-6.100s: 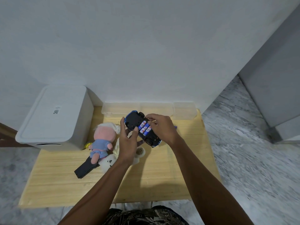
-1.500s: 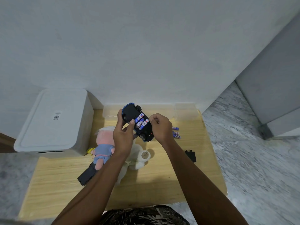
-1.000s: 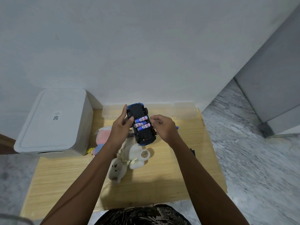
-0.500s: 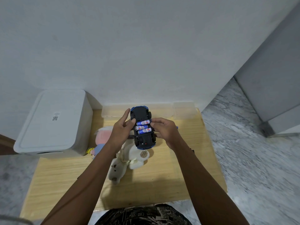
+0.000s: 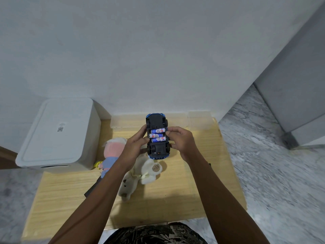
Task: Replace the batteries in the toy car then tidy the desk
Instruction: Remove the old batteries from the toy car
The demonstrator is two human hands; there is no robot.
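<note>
In the head view, the toy car (image 5: 157,136) is held belly-up above the wooden desk (image 5: 175,199), probably so the open battery bay faces the person. The left hand (image 5: 134,147) grips one flank with curled fingers, and the right hand (image 5: 182,140) clasps the other, thumb and fingertips at the edge of the bay. Three blue-and-white batteries (image 5: 157,135) lie side by side across it, uncovered. A white plush bear (image 5: 140,175) and a pink-faced doll (image 5: 110,154) lie below, left for tidying later.

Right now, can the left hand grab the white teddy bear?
Probably not yet: the left hand is holding the toy car. The white teddy bear lies uncovered just below it.
</note>
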